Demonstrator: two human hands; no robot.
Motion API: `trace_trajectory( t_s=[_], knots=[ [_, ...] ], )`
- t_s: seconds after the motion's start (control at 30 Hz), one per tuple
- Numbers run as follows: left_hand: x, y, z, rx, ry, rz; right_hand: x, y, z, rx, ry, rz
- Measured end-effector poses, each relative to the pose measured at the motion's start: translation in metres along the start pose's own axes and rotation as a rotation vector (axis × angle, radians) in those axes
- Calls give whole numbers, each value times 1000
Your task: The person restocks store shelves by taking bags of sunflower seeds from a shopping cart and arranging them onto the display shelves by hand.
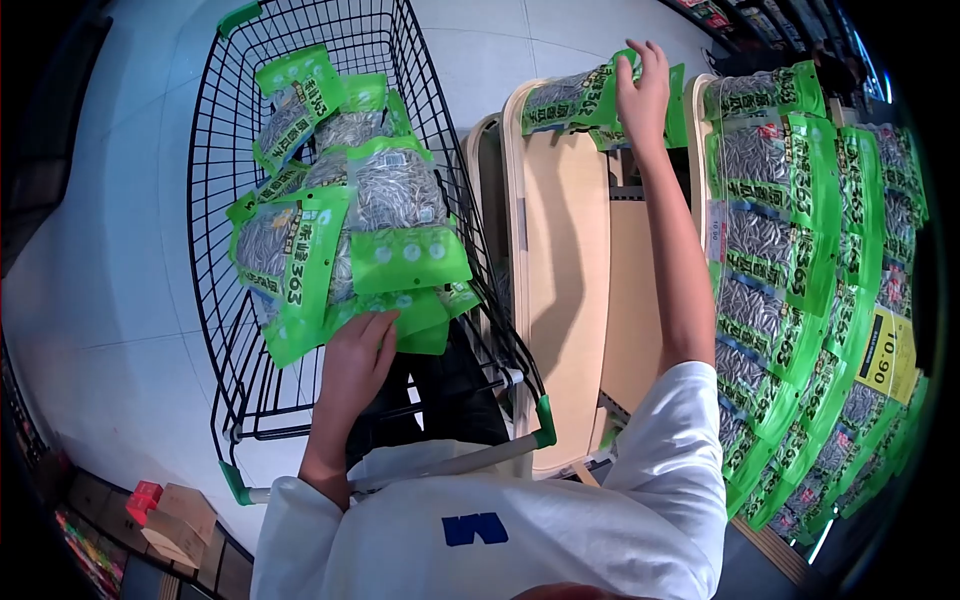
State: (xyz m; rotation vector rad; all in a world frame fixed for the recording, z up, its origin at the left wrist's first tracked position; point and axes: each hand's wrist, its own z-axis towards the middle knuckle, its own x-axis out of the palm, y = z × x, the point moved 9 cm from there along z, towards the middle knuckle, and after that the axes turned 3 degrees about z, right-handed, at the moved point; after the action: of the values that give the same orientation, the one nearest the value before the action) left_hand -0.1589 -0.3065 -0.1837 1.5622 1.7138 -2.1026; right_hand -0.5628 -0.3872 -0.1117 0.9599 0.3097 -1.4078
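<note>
Bags (395, 185) with green ends and clear middles lie heaped in the cart (233, 483), and from my distant seat I see all of it through the head view. My left hand (360, 360) is at the near edge of that heap, on the side towards the handle (430, 463). Its fingers bend over the green end of the lowest bag there, so the heap lies just beyond the grip. I can't tell whether they pinch that edge or only rest on it.

My right hand (645, 95) reaches out over the far end of the shelf (565, 300). The end bag (565, 102) lies there just left of the grip, while the green of another bag (676, 112) shows on both sides of the palm, partly hidden by it. The fingers point up and away, somewhat spread, with the thumb over the green. The hand itself covers the contact, so I can't tell whether it grasps that bag.

The shelf runs bare from those bags back towards my shirt (420, 530). To the right of my right arm stands a tall bank of similar packs (765, 250), overlapping in rows, with a yellow price tag (888, 355) on its outer side.
</note>
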Motion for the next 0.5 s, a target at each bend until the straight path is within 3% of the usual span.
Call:
trace_trajectory(
  t_s=[0.13, 0.27, 0.37, 0.4, 0.5],
  knots=[
    [2, 0, 0, 11, 13, -3, 42, 96, -27, 25, 374, 425],
    [1, 1, -1, -8, 19, 5, 98, 183, -98, 1, 895, 526],
    [0, 4, -2, -7, 35, -15, 113, 231, -153, -320, 933, 545],
    [-2, 5, -2, -3, 26, -14, 113, 240, -171, -302, 1015, 478],
    [-6, 7, -3, -7, 13, -8, 110, 258, -211, -442, 933, 331]
  ],
)
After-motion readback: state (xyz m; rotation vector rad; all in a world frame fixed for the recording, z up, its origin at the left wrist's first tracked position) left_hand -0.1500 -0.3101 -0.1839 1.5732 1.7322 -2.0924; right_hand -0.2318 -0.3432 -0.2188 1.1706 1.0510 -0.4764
